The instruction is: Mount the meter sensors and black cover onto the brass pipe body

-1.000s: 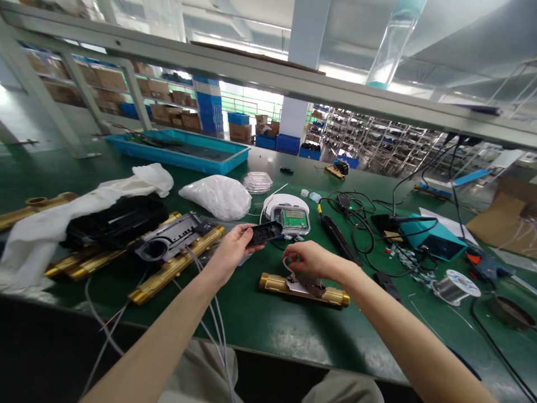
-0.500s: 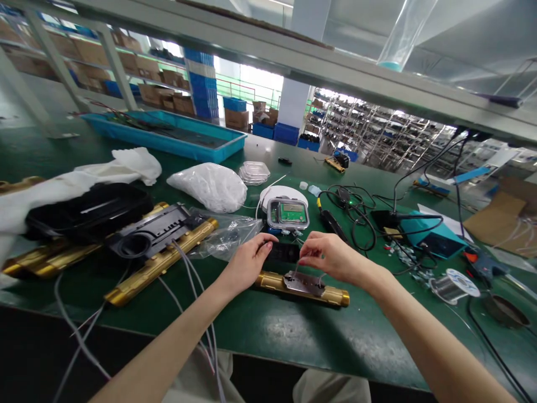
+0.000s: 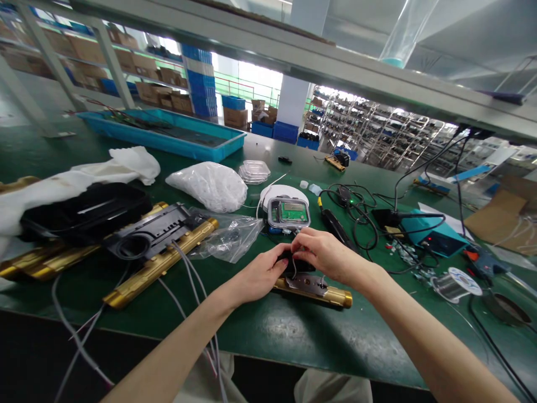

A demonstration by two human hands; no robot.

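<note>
A brass pipe body with a grey metal plate on top lies on the green bench in front of me. My left hand grips a black plastic cover right above the plate. My right hand comes over from the right, fingers curled on the same black cover and pinching thin wires there. Just behind the hands sits a clear module with a green circuit board.
Several brass pipes with a black housing and grey cables lie at left, beside clear and white plastic bags. A blue tray stands at the back. A soldering station, cables and a solder spool fill the right.
My left hand has brought the black cover down from mid-air onto the brass pipe's plate. My right hand has moved in to meet it over the plate.
</note>
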